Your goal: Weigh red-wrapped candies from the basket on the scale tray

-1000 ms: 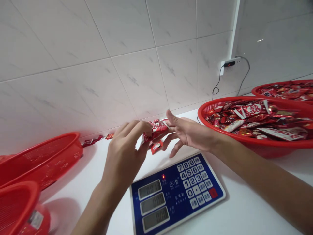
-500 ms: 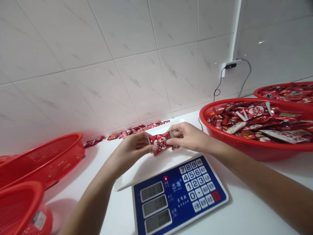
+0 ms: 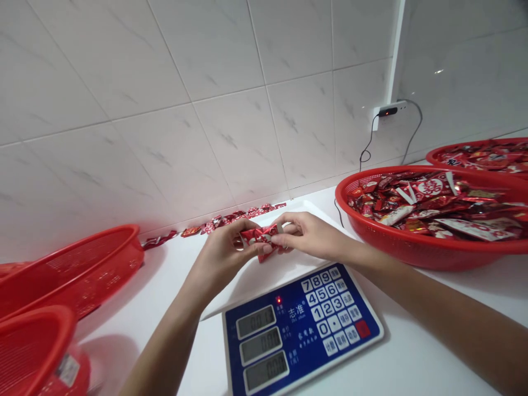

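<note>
Both hands are closed on one red candy packet [image 3: 264,236] with white printing, each at one end. My left hand [image 3: 229,242] pinches its left end between thumb and fingers. My right hand [image 3: 299,236] grips the right end, its thumb across the front. The packet looks bent or folded, and a red corner hangs below the fingers. Beneath the hands lies the white pan [image 3: 247,286] of a digital scale [image 3: 303,330] with a blue panel, number keys and three displays. I cannot tell whether the packet touches the pan.
A red basket [image 3: 412,242] heaped with red packets stands to the right, with another full basket [image 3: 437,157] behind it. More red baskets [image 3: 124,247] are at the left. A row of packets [image 3: 223,220] lies along the tiled wall. A power strip [image 3: 390,111] with cables hangs there.
The packet's printed face has tilted and crumpled between my hands, so less of its print shows. My right hand has shifted slightly left and down.
</note>
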`<state>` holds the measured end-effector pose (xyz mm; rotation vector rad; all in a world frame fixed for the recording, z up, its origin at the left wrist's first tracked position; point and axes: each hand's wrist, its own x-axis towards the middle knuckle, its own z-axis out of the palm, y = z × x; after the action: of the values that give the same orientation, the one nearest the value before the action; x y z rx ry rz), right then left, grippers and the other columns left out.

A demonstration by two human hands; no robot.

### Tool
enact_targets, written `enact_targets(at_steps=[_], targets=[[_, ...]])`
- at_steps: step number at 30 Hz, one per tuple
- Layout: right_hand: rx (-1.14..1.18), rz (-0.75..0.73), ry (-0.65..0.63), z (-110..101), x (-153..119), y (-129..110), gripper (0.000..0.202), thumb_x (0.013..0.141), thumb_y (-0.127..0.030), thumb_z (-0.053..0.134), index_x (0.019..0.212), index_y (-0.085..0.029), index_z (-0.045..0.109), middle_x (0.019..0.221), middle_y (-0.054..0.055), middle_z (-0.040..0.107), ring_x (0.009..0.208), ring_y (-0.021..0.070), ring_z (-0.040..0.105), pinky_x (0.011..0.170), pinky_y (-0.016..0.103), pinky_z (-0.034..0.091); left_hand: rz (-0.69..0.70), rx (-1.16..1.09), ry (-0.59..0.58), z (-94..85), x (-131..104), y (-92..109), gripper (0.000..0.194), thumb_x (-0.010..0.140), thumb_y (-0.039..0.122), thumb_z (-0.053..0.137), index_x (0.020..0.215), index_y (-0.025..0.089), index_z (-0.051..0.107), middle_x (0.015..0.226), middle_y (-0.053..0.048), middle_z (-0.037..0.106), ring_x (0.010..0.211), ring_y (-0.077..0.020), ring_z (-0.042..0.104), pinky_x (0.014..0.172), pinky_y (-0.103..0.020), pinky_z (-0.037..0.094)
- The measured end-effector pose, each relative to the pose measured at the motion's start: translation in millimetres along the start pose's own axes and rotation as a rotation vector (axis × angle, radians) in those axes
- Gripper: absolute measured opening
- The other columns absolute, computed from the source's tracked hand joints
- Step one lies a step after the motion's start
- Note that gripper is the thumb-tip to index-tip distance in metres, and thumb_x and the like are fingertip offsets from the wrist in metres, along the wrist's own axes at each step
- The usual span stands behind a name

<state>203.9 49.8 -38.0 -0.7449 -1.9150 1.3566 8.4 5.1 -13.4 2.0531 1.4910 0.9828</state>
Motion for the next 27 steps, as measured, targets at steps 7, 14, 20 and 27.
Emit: enact_targets(at_steps=[7,14,20,27], targets=[[0.242,0.141,-0.258,-14.0,-1.3,-1.7,0.072,0.087,-0.078,0.041,0.089,-0.013,0.07,0.087,0.012,0.071,0.069,0.0153,0.063,0.058,0.026,0.05,0.305,0.292,0.263,7.4,-13.1,18.0,0.007,0.081,0.018,0.071,0.086,0.021,0.066,0.079,0.001,0.074,0.075,-0.0174,0.07,0.067,-0.027,0.05],[0.362,0.067,-0.16,-8.0,-1.7,-3.9,0.031,0.084,-0.041,0.075,0.089,-0.016,0.058,0.073,0.001,0.065,0.058,0.0084,0.057,0.049,0.018,0.039,0.594,0.513,0.179,2.1,-11.7,18.3,0.011,0.089,0.017,0.062,0.097,0.024,0.066,0.096,-0.002,0.071,0.092,-0.0192,0.065,0.079,-0.032,0.051],[0.059,-0.052,0.068,-11.7,-0.7,-2.6,0.028,0.084,-0.021,0.073,0.092,-0.021,0.046,0.066,-0.005,0.061,0.051,0.0096,0.056,0.048,0.021,0.04,0.107,0.038,-0.031,-19.3,-7.2,6.7,0.037,0.086,0.05,0.064,0.105,0.018,0.062,0.106,-0.01,0.071,0.099,-0.0254,0.067,0.086,-0.04,0.054],[0.108,0.025,-0.09,-15.5,-2.4,-5.8,0.016,0.092,-0.011,0.058,0.095,-0.02,0.046,0.067,-0.006,0.062,0.061,0.0098,0.064,0.06,0.023,0.043,0.017,-0.097,-0.219,-15.3,-0.4,-4.5,0.025,0.088,0.041,0.062,0.083,0.018,0.068,0.087,-0.007,0.074,0.086,-0.0213,0.07,0.077,-0.032,0.053]])
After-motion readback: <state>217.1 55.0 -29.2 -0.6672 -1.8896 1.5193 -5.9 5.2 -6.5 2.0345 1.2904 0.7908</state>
